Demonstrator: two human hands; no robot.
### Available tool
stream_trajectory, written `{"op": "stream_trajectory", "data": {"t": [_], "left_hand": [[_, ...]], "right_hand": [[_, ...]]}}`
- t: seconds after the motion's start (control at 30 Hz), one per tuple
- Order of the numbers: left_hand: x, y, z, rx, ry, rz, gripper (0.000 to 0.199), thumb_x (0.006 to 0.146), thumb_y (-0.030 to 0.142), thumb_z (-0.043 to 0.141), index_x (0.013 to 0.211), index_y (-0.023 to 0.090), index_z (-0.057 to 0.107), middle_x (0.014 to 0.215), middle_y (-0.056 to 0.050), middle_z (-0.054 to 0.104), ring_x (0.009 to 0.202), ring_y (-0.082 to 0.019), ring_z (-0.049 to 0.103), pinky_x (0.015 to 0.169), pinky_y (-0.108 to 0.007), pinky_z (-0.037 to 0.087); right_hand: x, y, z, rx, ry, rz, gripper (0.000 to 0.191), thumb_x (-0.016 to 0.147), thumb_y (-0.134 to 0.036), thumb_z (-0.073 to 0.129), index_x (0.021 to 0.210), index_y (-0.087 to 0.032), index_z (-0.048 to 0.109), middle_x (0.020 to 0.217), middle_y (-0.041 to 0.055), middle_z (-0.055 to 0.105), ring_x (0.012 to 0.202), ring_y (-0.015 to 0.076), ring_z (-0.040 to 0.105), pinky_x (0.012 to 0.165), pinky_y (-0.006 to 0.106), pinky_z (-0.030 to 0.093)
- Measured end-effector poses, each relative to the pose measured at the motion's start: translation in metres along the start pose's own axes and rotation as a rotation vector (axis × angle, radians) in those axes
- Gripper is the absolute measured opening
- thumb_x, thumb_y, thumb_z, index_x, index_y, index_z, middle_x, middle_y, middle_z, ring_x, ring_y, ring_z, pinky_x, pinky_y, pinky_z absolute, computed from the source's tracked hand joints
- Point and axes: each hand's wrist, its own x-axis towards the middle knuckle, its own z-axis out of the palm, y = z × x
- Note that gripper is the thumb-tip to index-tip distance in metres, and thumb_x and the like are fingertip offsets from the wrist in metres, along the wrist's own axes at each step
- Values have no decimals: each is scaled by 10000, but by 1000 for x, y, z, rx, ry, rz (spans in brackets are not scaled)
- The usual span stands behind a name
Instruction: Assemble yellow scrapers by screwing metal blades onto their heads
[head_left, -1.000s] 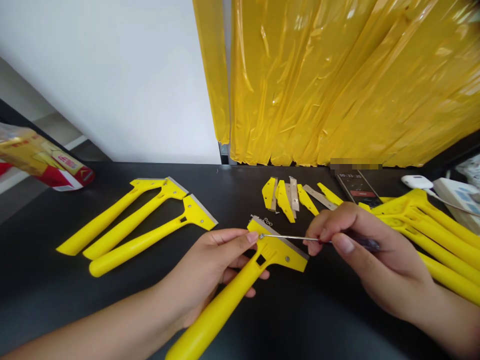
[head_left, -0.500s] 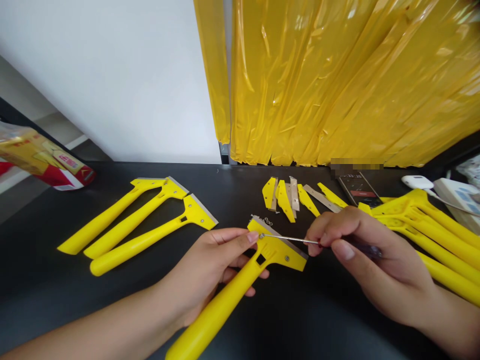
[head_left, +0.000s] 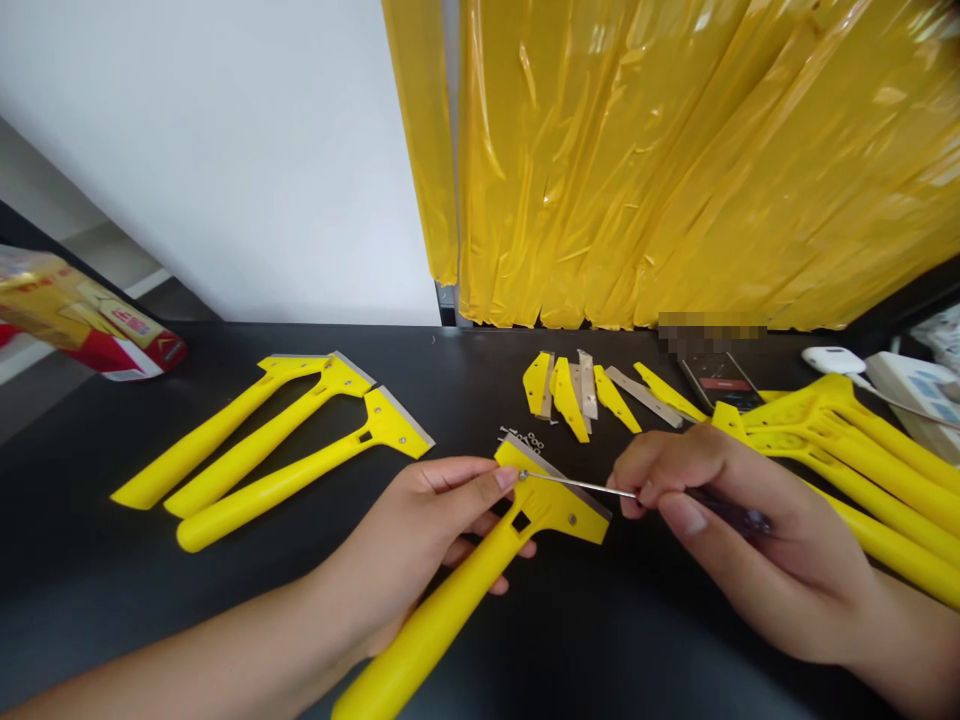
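Observation:
My left hand (head_left: 442, 530) is closed around the head of a yellow scraper (head_left: 457, 590) with a metal blade along its far edge. The thumb presses beside a screw near the head's left end; a second screw shows toward the right end. My right hand (head_left: 742, 540) grips a screwdriver (head_left: 585, 484), its thin shaft pointing left and its tip at the screw by my left thumb. The fingers cover much of the screwdriver's dark handle. Just beyond the scraper head lie small screws and nuts (head_left: 534, 440).
Three scrapers with blades (head_left: 300, 470) lie at the left. Behind my hands are yellow clamp plates (head_left: 570, 400) and blades (head_left: 643, 396). More yellow handles (head_left: 862, 440) are piled at the right, near a phone (head_left: 720, 380) and a power strip (head_left: 919, 395). A red-and-gold package (head_left: 90, 320) stands far left.
My right hand has shifted slightly down and right, and the screwdriver shaft slants a little more. Its tip stays at the same screw. My left hand keeps its hold on the scraper.

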Motion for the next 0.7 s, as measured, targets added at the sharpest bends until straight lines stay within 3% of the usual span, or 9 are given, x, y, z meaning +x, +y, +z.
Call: {"op": "stream_trajectory", "data": {"t": [0.17,0.33,0.43,0.57,0.63,0.7], "left_hand": [[0,0,1,15,9,-7,378,929,477,789,1131,158,811,892,-114,818,732,-196,748,578,-254,621],[0,-2,2,60,-1,9,376,934,513,766,1084,172,810,887,-100,805,819,-224,757,599,-255,614],[-3,-2,4,106,-10,19,343,952,503,740,1027,174,804,833,-71,785,695,-165,697,598,-240,592],[-7,-3,9,164,-13,61,331,922,503,758,906,173,765,805,-41,746,631,-136,622,592,-244,578],[-8,-5,11,186,0,74,330,912,506,762,889,177,748,803,-41,735,658,-153,627,590,-254,576],[-8,-7,12,215,4,78,329,916,508,753,892,181,742,803,-42,725,675,-165,627,590,-264,572]], "right_hand": [[0,0,-1,5,-17,-10,189,1013,-117,572,1118,-272,598,936,49,676,874,227,692,749,370,566],[3,-9,-1,-106,-34,-23,188,999,-118,575,1106,-271,594,950,56,718,836,222,721,667,337,567],[0,-20,0,-219,-49,-76,197,982,-121,592,1121,-261,599,900,47,740,757,200,728,620,300,563],[-9,-33,1,-374,16,-62,170,978,-364,693,1108,-262,653,954,60,755,786,224,748,651,293,613],[-10,-36,2,-344,15,-23,268,967,-475,701,1128,-265,656,871,35,719,632,183,687,537,276,583],[-6,-37,4,-262,-41,-41,263,976,-432,708,1172,-271,636,782,2,684,507,143,601,434,260,508]]}}
